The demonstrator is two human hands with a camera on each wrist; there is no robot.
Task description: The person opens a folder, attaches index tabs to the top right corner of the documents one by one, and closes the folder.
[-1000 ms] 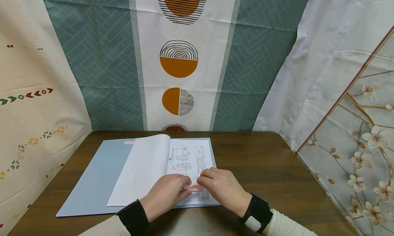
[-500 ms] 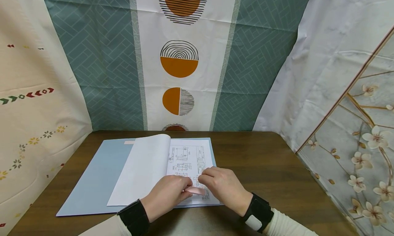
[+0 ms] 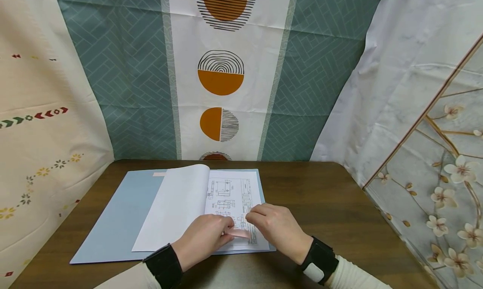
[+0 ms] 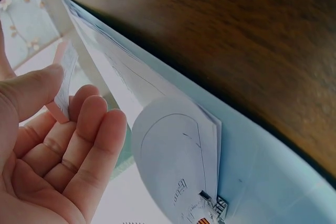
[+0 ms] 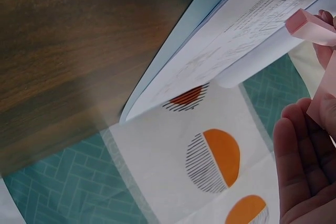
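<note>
My left hand (image 3: 203, 235) pinches a small pink pad of sticky notes (image 3: 240, 233) between thumb and fingers, above the drawing page (image 3: 225, 192). In the left wrist view the pad (image 4: 62, 80) is bent slightly, its page edges showing. My right hand (image 3: 278, 228) is just right of the pad. As the right wrist view shows, it pinches a single pink sticky note (image 5: 324, 88) by the thumb, apart from the pad (image 5: 314, 28). From the head camera that note is hidden by the right hand.
A light blue folder (image 3: 113, 222) lies open on the dark wooden table (image 3: 313, 197). Its white sheets (image 3: 170, 213) are turned over to the left. A metal clip (image 4: 212, 205) holds them. Patterned cloth (image 3: 139, 71) hangs behind the table.
My right hand has drawn slightly right, away from the left, and a sticky note has come off the pad. The left hand and pad have barely shifted; the folder stays put.
</note>
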